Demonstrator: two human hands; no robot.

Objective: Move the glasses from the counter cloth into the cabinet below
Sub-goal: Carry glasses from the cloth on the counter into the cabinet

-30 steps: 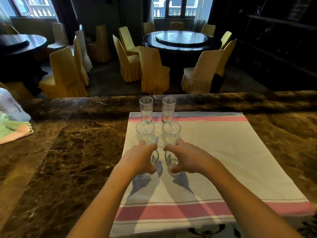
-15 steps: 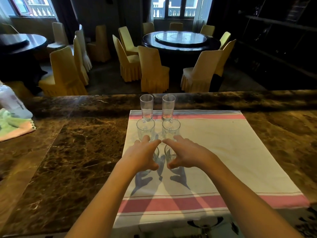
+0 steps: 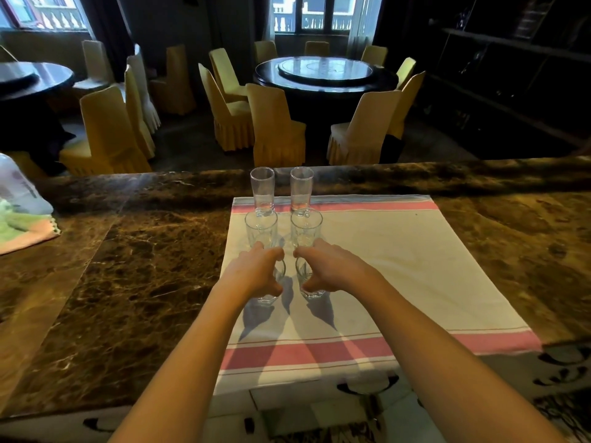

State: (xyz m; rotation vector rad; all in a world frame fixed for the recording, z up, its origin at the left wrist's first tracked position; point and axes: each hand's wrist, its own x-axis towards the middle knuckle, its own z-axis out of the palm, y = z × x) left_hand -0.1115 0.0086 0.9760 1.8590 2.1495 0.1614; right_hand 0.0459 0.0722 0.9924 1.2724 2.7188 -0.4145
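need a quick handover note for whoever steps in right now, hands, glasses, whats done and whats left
Left hand grips the near left glass; right hand grips the near right glass. Both glasses stand on the striped cloth.
Two far glasses stand untouched at the cloth's far edge.
Done: nothing stored yet.
Left: move all four into the cabinet below, which is out of view.

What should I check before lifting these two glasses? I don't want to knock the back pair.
1. Left hand grips the near left glass: ok.
2. Right hand grips the near right glass: ok.
3. Near glasses apart from each other: ok.
4. Far left glass and far right glass stand upright behind, clear of the hands: ok.
5. Cloth lies flat: ok.
6. Cabinet below open and free: cannot tell.
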